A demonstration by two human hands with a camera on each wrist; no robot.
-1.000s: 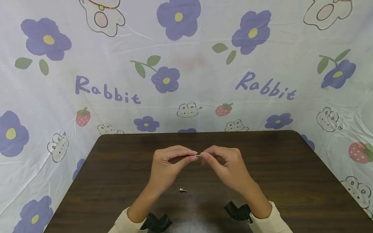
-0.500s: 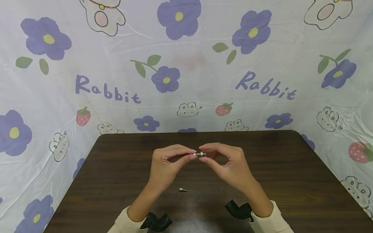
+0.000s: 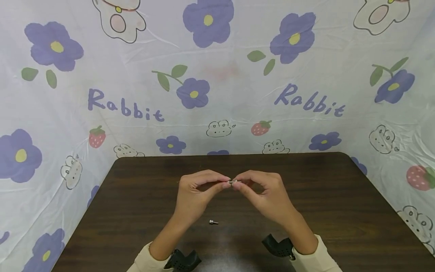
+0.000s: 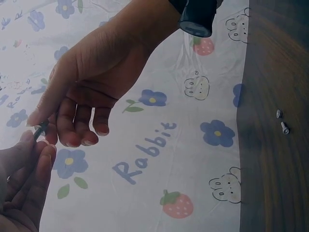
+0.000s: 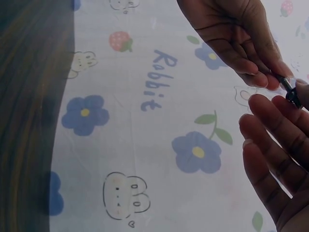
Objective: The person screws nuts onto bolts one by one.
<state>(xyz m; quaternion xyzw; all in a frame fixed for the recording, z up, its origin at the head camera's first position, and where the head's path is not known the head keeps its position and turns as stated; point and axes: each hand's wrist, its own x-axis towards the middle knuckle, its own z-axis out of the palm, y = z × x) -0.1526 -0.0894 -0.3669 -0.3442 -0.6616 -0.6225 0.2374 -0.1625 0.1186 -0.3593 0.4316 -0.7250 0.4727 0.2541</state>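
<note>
Nearest, a loose bolt (image 3: 213,222) is being supported by the tabletop (image 3: 323,189), untouched. Beyond it, in mid-air, what looks like a nut (image 5: 293,98) is apparently being threaded along a second bolt (image 5: 286,84), small turns against a steady pinch seemingly being called for next: one bolt end is being pinched by the left hand (image 3: 192,192), the nut, narrowly, by the right hand (image 3: 268,194), before a patterned cloth (image 3: 234,113)

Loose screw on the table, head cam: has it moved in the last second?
No. Against the back edge of the table, the loose screw lies in the same spot, no visible shift either way.
</note>
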